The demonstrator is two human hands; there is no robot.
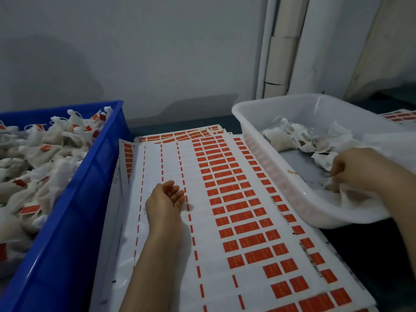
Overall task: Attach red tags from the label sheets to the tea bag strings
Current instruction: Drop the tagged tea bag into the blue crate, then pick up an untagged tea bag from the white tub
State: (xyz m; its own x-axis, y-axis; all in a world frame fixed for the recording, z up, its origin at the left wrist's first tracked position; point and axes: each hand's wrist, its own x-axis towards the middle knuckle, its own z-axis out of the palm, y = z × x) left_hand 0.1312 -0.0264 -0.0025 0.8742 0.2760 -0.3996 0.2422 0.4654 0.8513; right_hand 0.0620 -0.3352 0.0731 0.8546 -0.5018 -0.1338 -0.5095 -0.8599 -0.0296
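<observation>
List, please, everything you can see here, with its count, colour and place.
blue crate: one, blue, left.
tagged tea bags: many, white, tagged in red, piled in the blue crate.
label sheets: a stack, white, centre, between crate and tub; more at the far right edge.
red tags: many, red, in columns on the right part of the top sheet.
white tub: one, translucent white, right.
untagged tea bags: several, white, in the white tub.
pipe: one, white, against the back wall.
left hand: above the label sheets, fingers loosely curled, holding nothing.
right hand: in the white tub, pinching a tea bag.
</observation>
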